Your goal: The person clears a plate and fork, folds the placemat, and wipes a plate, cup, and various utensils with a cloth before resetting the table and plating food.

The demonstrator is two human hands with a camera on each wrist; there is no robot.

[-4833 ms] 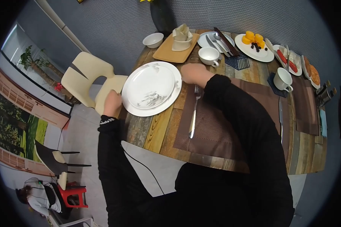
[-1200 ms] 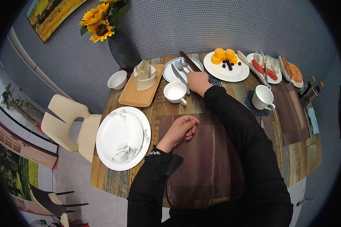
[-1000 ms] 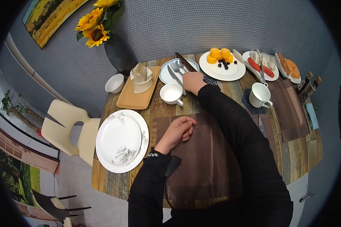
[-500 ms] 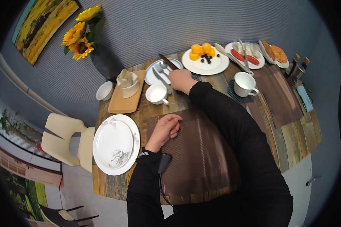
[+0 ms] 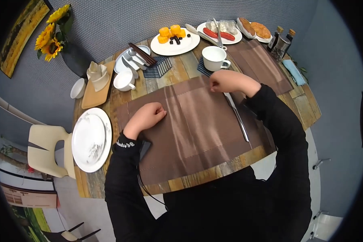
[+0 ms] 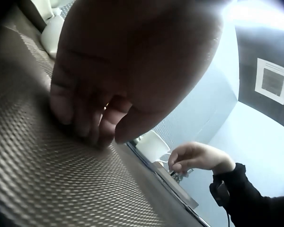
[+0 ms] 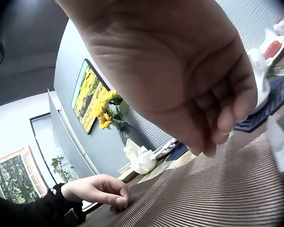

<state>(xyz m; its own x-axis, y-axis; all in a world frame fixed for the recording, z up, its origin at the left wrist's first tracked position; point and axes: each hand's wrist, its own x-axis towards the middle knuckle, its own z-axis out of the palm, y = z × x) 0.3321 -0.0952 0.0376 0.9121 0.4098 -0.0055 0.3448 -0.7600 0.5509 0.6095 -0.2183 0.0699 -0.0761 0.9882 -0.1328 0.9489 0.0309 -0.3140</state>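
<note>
My left hand (image 5: 146, 119) rests on the left part of the brown placemat (image 5: 189, 125), its fingers loosely curled and holding nothing. In the head view my right hand (image 5: 232, 84) is over the placemat's far right part, fingers bent inward with nothing between them. Just below it lies a table knife (image 5: 238, 117), its upper end reaching toward the hand. A white cup (image 5: 214, 57) on a dark coaster (image 5: 202, 67) stands right behind the right hand. The right wrist view has the curled fingers (image 7: 227, 116) close over the mat's ribbed weave.
Stacked white plates (image 5: 90, 141) stand left. Behind are a wooden tray (image 5: 93, 97) with a folded napkin, a bowl (image 5: 78, 88), another cup (image 5: 124, 80), and cutlery with chopsticks (image 5: 142, 54) on a bluish plate. Food plates (image 5: 175, 46), a second placemat (image 5: 258, 66) and bottles (image 5: 279, 46) line the far right.
My right hand has left the spot beside the chopsticks and swung right, over the mat near the knife. Earlier, a fork lay on the mat and both hands were at the plates. The view has turned right.
</note>
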